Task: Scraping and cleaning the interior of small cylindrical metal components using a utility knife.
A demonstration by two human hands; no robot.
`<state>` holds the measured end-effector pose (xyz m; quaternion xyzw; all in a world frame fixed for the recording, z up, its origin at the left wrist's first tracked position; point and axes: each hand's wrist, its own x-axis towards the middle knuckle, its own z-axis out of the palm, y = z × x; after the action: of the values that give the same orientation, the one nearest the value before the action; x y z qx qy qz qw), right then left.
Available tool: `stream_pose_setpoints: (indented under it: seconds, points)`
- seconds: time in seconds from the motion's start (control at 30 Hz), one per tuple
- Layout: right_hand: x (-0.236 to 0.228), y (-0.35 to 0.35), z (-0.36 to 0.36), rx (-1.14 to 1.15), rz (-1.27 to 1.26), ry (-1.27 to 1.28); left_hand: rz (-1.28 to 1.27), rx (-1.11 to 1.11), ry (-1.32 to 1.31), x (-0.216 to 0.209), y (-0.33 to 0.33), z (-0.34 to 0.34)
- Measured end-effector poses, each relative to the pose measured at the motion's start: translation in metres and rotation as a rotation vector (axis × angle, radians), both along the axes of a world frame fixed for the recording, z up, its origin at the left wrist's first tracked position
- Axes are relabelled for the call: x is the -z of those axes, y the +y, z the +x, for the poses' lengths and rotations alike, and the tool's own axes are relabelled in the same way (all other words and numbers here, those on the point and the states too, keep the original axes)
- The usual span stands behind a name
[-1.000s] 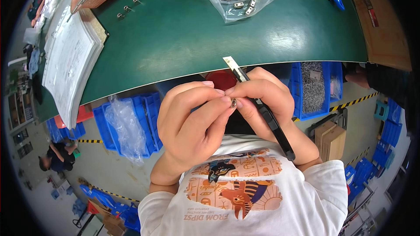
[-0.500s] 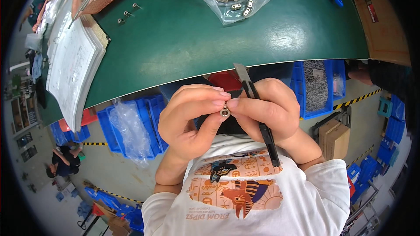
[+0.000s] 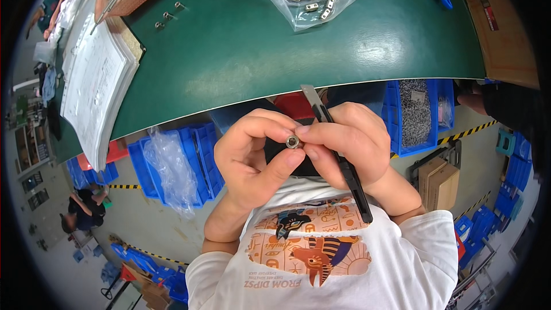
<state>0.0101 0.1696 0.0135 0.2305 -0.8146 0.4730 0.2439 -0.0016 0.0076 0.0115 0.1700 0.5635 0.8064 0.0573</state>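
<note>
Small metal nut pinched between fingertips of left hand and right hand, near the green table edge. Right hand also closed around black utility knife. Likely light, rigid, slippery; best gripped by outer rim.

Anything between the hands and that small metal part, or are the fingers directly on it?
Nothing visible in the way. The small metal fitting is pinched directly between the fingertips of the left hand and the right hand, below the green table's edge. The right hand also holds a utility knife alongside, its blade pointing away.
</note>
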Motion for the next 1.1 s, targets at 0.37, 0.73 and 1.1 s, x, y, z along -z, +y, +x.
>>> stream_pose_setpoints:
  seconds: [0.37, 0.73, 1.1]
  points:
    - [0.0, -0.003, -0.002, 0.015, -0.01, 0.022, 0.069, 0.045, -0.127, 0.0, 0.0, 0.001]
    - [0.004, -0.007, -0.012, 0.077, -0.039, 0.055, 0.291, 0.286, -0.576, -0.002, -0.002, -0.002]
    - [0.0, -0.007, -0.012, 0.101, -0.037, 0.025, 0.382, 0.363, -0.711, 0.003, -0.003, 0.002]
